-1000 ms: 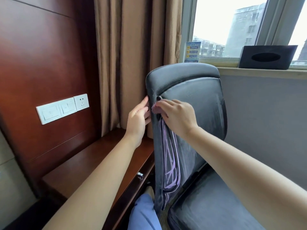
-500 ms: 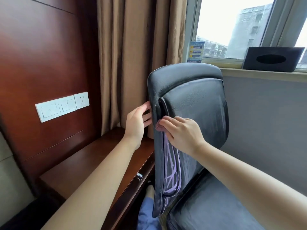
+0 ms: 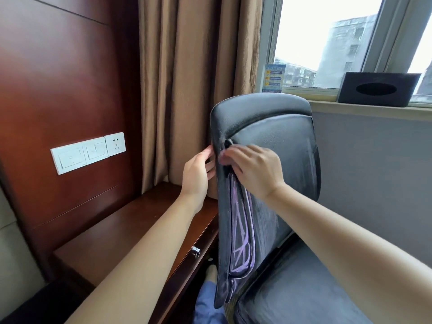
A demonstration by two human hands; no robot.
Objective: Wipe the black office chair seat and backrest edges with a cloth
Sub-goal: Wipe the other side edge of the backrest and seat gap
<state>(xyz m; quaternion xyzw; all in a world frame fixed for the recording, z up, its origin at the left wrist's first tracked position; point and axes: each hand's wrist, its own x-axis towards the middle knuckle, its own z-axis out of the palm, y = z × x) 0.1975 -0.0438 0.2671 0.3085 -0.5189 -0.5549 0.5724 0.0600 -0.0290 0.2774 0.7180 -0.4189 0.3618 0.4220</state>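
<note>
Right hand (image 3: pixel 254 170) fingers curled, pressing pinkish cloth (image 3: pixel 224 157) into backrest (image 3: pixel 280 146) side seam; seam runs 12–6, purple-marked stretch below at 6. Left hand (image 3: pixel 196 175) fingers straight, bracing edge from 9.

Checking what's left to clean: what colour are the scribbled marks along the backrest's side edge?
Purple, light lilac lines on the black backrest, below the right hand; clearest in the head view.
</note>
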